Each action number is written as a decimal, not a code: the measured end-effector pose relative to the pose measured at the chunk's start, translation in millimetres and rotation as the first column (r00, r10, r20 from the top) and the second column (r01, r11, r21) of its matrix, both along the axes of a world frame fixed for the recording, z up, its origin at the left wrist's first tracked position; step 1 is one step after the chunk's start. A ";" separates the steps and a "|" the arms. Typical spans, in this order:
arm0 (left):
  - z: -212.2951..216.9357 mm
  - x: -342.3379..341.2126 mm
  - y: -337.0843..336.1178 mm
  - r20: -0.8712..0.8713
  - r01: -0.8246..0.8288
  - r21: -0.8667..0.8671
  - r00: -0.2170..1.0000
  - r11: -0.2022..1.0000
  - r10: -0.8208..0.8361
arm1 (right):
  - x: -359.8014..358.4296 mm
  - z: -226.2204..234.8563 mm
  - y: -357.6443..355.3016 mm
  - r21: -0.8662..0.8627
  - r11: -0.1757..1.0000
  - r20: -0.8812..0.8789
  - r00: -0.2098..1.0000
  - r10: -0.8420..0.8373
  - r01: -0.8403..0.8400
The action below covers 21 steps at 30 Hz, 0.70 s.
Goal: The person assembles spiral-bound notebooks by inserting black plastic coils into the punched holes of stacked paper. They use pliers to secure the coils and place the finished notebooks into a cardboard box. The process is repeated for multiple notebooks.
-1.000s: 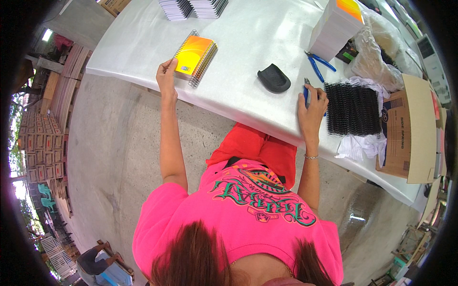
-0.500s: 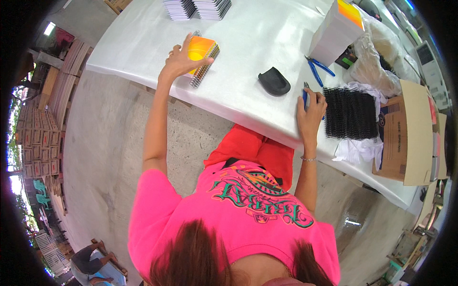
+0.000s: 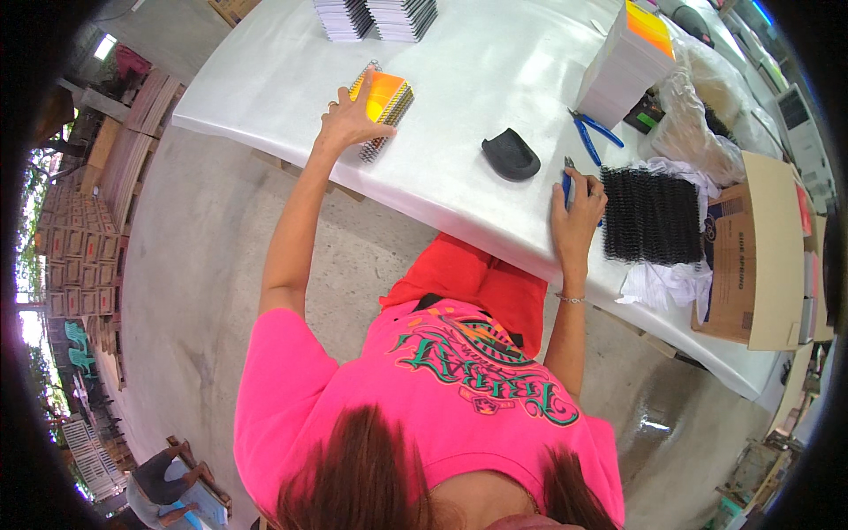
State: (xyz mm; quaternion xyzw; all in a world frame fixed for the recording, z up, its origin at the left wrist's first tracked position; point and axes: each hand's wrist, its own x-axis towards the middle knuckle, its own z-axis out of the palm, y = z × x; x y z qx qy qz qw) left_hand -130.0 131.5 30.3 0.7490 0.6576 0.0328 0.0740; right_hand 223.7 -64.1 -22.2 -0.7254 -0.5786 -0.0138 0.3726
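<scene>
A small stack of spiral notebooks (image 3: 386, 91) with orange-yellow covers lies near the front left of the table. My left hand (image 3: 349, 122) grips it from the left, with fingers and thumb spread across the cover to its edges. The palm hides part of the cover. At the right, my right hand (image 3: 579, 205) is closed around blue-handled cutting pliers (image 3: 566, 181), which rest on the table with their metal jaws pointing away from me. Between the hands sits a black curved holder (image 3: 511, 155). A second pair of blue-handled pliers (image 3: 594, 134) lies beyond my right hand.
Beside my right hand is a bundle of black spiral coils (image 3: 652, 216) on white wrapping. A cardboard box (image 3: 735, 265) stands right of it. Farther back are a tall notebook stack (image 3: 618, 75), a plastic bag (image 3: 702, 132) and bound stacks (image 3: 402, 22). A person (image 3: 159, 481) is at lower left.
The whole view has shifted slightly. Both hands keep their places, the left on the notebooks and the right on the pliers.
</scene>
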 end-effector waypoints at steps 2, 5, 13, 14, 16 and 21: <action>0.6 -1.3 0.1 -0.004 0.004 0.003 1.000 1.000 -0.004 | -0.2 -0.1 -0.6 0.009 1.000 0.002 1.000 0.008 -0.008; 3.7 0.2 -0.4 -0.012 0.009 0.007 1.000 1.000 -0.009 | 0.6 -0.3 -1.3 0.027 0.999 0.016 1.000 0.020 -0.020; 2.2 -3.3 2.4 0.000 0.024 0.010 1.000 1.000 -0.024 | 1.6 -3.0 -0.9 0.022 1.000 0.014 1.000 0.022 -0.022; 0.9 -2.9 3.4 0.003 0.026 0.012 1.000 1.000 -0.026 | 1.8 -2.8 -0.8 0.019 1.000 0.006 1.000 0.021 -0.021; -1.3 -4.0 4.5 -0.007 0.028 0.031 1.000 0.999 -0.028 | 1.8 -2.6 0.2 0.013 1.000 -0.009 1.000 0.019 -0.019; -2.3 -4.3 5.9 -0.010 0.023 -0.003 1.000 1.000 -0.023 | 2.6 -3.3 -0.5 0.025 0.999 0.000 1.000 0.027 -0.027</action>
